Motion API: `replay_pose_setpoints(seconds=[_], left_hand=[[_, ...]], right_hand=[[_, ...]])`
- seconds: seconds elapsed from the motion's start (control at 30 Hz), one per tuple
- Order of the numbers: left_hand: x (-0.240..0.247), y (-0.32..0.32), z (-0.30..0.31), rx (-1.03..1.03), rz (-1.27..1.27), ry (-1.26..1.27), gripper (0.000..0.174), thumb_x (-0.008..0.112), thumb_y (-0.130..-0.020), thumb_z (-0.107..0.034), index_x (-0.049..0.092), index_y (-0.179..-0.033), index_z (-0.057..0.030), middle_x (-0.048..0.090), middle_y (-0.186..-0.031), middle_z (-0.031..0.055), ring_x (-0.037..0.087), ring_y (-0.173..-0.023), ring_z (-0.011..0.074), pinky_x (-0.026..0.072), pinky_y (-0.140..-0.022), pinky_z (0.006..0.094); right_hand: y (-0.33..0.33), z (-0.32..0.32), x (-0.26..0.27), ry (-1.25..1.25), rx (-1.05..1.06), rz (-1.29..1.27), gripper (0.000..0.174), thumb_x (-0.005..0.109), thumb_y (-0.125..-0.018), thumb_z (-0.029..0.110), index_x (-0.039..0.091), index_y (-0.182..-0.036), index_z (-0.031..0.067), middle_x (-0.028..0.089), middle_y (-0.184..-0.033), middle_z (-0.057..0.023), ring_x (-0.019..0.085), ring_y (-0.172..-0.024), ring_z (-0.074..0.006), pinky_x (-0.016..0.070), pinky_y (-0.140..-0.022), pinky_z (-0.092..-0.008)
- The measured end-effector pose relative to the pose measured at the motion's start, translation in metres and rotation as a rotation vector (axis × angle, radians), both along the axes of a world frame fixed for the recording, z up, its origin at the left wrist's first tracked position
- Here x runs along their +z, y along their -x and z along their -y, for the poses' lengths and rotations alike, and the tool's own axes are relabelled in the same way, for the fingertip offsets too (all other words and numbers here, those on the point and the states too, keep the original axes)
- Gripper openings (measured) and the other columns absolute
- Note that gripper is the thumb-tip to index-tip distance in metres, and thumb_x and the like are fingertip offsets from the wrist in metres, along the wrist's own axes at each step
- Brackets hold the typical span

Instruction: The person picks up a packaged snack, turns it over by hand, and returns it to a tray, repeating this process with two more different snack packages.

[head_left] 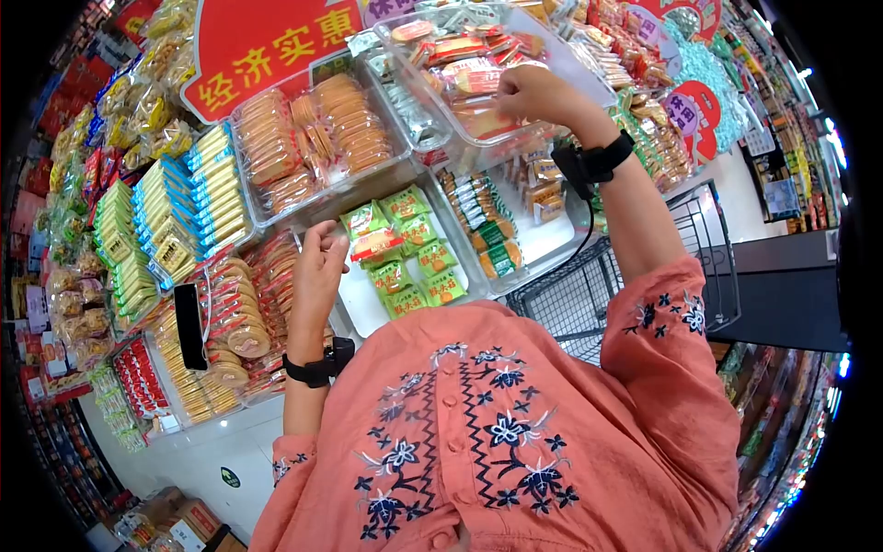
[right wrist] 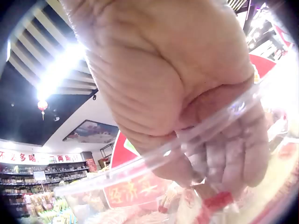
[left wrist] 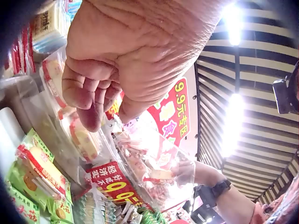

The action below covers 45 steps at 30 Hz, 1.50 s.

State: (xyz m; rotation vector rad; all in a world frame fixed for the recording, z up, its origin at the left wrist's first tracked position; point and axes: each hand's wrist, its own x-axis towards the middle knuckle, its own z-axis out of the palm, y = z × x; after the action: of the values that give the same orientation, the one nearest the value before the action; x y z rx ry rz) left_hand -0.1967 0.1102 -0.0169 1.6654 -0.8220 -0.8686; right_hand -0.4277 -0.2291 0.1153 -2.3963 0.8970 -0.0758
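Observation:
My right hand (head_left: 543, 95) reaches into a clear plastic bin (head_left: 430, 103) of red-and-white wrapped snacks (head_left: 460, 48). Seen through the bin wall in the right wrist view, its fingertips pinch a wrapped snack with a red end (right wrist: 219, 200). My left hand (head_left: 320, 267) hovers at the left edge of a white tray (head_left: 357, 308), fingers loosely bent and holding nothing. Inside that tray lie several green packets (head_left: 423, 230), and one red-and-white wrapped snack (head_left: 375, 244) rests on top of them.
Beside the tray are dark-green-striped packets (head_left: 474, 207) and stacked round biscuits (head_left: 349, 115). Blue packs (head_left: 216, 184) and bagged biscuits (head_left: 241, 294) fill the left side. A black phone-like device (head_left: 190, 327) stands over them. A shopping cart (head_left: 575, 317) is at the right.

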Motion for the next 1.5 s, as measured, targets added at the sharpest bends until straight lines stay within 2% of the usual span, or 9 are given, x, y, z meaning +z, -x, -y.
replay_pose_setpoints(seconds=[0.17,0.2,0.3,0.43,0.67,0.8,1.17,1.4,1.5], left_hand=[[0.005,0.002,0.001,-0.020,-0.007,-0.015,0.039,0.059,-0.100,-0.021,0.052,-0.130,0.0019,0.059,-0.094,0.0038,0.056,-0.073,0.0096,0.0461,-0.063,0.0241],[0.005,0.002,0.002,-0.020,-0.017,-0.010,0.039,0.059,-0.100,-0.022,0.052,-0.130,0.0022,0.060,-0.095,0.0050,0.057,-0.073,0.0103,0.0468,-0.063,0.0244],[0.026,0.005,0.006,-0.017,-0.067,-0.056,0.039,0.059,-0.101,-0.022,0.052,-0.130,0.0013,0.060,-0.096,0.0042,0.057,-0.073,0.0095,0.0452,-0.061,0.0233],[0.048,0.006,0.016,-0.059,-0.187,0.097,0.036,0.054,-0.102,-0.027,0.056,-0.128,-0.0030,0.065,-0.099,0.0037,0.059,-0.072,0.0067,0.0426,-0.054,0.0197],[0.097,0.018,0.021,-0.053,-0.446,0.278,0.039,0.046,-0.107,-0.032,0.054,-0.128,-0.0006,0.067,-0.098,0.0051,0.062,-0.072,0.0112,0.0460,-0.057,0.0226],[0.095,0.018,0.015,-0.036,-0.515,0.324,0.032,0.056,-0.103,-0.032,0.057,-0.117,-0.0034,0.067,-0.092,0.0034,0.063,-0.069,0.0085,0.0464,-0.055,0.0201],[0.066,0.007,0.013,0.045,-0.502,0.320,0.026,0.058,-0.102,-0.023,0.055,-0.117,-0.0018,0.069,-0.096,0.0071,0.063,-0.070,0.0089,0.0477,-0.056,0.0213],[0.057,0.001,0.009,0.067,-0.367,0.246,0.023,0.059,-0.100,-0.019,0.055,-0.116,-0.0017,0.065,-0.104,0.0077,0.064,-0.076,0.0105,0.0507,-0.059,0.0229],[0.057,0.000,0.007,0.040,-0.337,0.324,0.017,0.059,-0.099,-0.013,0.057,-0.115,-0.0056,0.066,-0.104,0.0056,0.063,-0.082,0.0089,0.0511,-0.065,0.0225]], right_hand=[[0.019,-0.008,0.033,-0.029,-0.153,0.213,0.020,0.062,-0.091,0.020,0.065,-0.087,0.0007,0.062,-0.070,-0.0025,0.062,-0.064,-0.0097,0.0504,-0.057,-0.0253],[0.025,-0.004,0.034,0.013,-0.152,0.274,0.021,0.063,-0.093,0.022,0.065,-0.095,0.0011,0.062,-0.075,-0.0015,0.063,-0.069,-0.0092,0.0519,-0.060,-0.0258],[0.027,-0.038,0.061,-0.197,-0.224,0.623,0.026,0.064,-0.093,0.026,0.064,-0.095,0.0006,0.067,-0.081,-0.0044,0.066,-0.065,-0.0112,0.0534,-0.061,-0.0243],[0.016,-0.081,0.063,-0.361,-0.106,0.745,0.024,0.064,-0.096,0.026,0.063,-0.098,0.0019,0.065,-0.080,-0.0020,0.064,-0.067,-0.0098,0.0535,-0.062,-0.0226],[-0.022,-0.132,0.015,-0.641,-0.023,0.647,0.020,0.061,-0.099,0.026,0.061,-0.102,0.0058,0.061,-0.085,0.0023,0.061,-0.073,-0.0055,0.0514,-0.062,-0.0217],[-0.039,-0.146,-0.002,-0.695,0.006,0.654,0.022,0.061,-0.099,0.026,0.062,-0.101,0.0041,0.061,-0.084,0.0009,0.061,-0.070,-0.0066,0.0515,-0.062,-0.0225],[-0.055,-0.154,-0.038,-0.952,-0.105,0.644,0.033,0.065,-0.097,0.027,0.058,-0.115,0.0005,0.065,-0.090,-0.0037,0.067,-0.075,-0.0099,0.0573,-0.063,-0.0239],[-0.058,-0.158,-0.040,-0.805,-0.074,0.587,0.027,0.065,-0.096,0.022,0.058,-0.114,0.0025,0.066,-0.091,-0.0033,0.066,-0.069,-0.0090,0.0525,-0.057,-0.0211],[-0.055,-0.157,-0.048,-0.708,-0.023,0.587,0.027,0.067,-0.094,0.016,0.058,-0.116,0.0041,0.066,-0.095,-0.0034,0.070,-0.080,-0.0110,0.0527,-0.060,-0.0202]])
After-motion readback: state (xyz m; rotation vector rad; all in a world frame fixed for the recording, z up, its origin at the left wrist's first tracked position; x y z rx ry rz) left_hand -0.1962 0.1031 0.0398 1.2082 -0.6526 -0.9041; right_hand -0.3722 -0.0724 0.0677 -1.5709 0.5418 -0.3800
